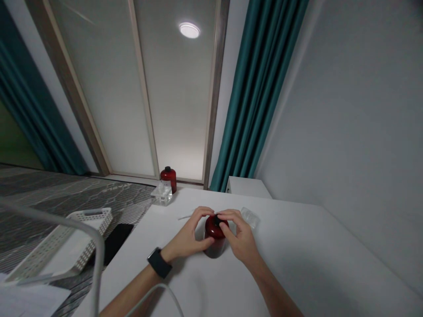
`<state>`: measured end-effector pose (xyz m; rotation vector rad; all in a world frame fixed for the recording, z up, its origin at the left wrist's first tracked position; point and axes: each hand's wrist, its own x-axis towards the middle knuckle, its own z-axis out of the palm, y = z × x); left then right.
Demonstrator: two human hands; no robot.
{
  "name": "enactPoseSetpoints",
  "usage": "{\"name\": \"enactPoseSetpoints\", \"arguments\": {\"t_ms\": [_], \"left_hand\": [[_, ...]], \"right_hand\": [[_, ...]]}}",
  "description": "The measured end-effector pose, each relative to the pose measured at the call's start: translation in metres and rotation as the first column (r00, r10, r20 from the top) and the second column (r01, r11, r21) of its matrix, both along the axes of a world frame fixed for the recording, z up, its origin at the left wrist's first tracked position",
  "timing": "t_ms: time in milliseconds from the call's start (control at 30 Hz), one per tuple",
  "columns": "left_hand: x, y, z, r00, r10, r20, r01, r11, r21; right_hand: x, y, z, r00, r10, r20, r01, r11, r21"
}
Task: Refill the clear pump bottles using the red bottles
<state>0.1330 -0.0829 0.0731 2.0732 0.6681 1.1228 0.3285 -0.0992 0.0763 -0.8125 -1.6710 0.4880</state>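
Note:
A dark red bottle (pixel 216 233) with a black cap (pixel 217 219) stands upright on the white table (pixel 297 255). From its left side, my left hand (pixel 194 231) curves round it, thumb low on the front and fingers at the shoulder. The fingers and thumb of my right hand (pixel 242 235) are closed on the cap at the top. A clear plastic piece (pixel 250 217) lies just beyond my right hand, partly covered by it. Behind my left hand a thin white stick-like thing (pixel 185 217) shows in part.
A second red bottle (pixel 169 178) and a clear box (pixel 161 193) stand at the table's far left corner. Left of the table are a white basket (pixel 95 215), a black flat object (pixel 119 237) and papers (pixel 36 301). Pale cables (pixel 99 264) cross the foreground.

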Motion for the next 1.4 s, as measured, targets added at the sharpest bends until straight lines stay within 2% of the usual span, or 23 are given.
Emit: {"name": "enactPoseSetpoints", "arguments": {"t_ms": [300,467,600,767,933,1100,1267,1400], "left_hand": [[0.0,0.001,-0.003,0.999,0.018,-0.028,-0.017,1.0,0.021],[-0.001,0.002,-0.004,0.999,0.02,-0.047,-0.018,0.999,0.03],[-0.003,0.003,-0.004,0.998,0.02,-0.061,-0.017,0.999,0.047],[-0.003,0.002,-0.002,0.997,0.027,-0.078,-0.024,0.999,0.042],[-0.003,0.003,-0.004,0.997,0.03,-0.074,-0.027,0.999,0.038],[-0.004,0.004,-0.005,0.999,0.022,-0.034,-0.022,1.0,0.017],[0.007,0.001,0.006,0.985,0.164,0.062,-0.166,0.985,0.038],[0.018,-0.001,0.015,0.976,0.207,0.06,-0.21,0.977,0.037]], "right_hand": [[-0.003,-0.007,-0.005,0.997,-0.065,-0.044,0.063,0.997,-0.047],[0.0,-0.006,-0.01,0.995,-0.003,-0.102,-0.009,0.993,-0.116],[0.0,-0.007,-0.011,0.99,-0.04,-0.135,0.024,0.992,-0.122],[-0.001,-0.006,-0.015,0.991,0.003,-0.131,-0.025,0.985,-0.169],[0.0,-0.003,-0.021,0.989,-0.066,-0.134,0.048,0.99,-0.129],[0.005,-0.004,-0.022,0.996,-0.016,-0.088,0.0,0.985,-0.174],[0.013,-0.004,-0.022,0.993,0.104,-0.052,-0.113,0.971,-0.211],[0.019,-0.002,-0.024,0.979,0.193,-0.066,-0.204,0.946,-0.254]]}}
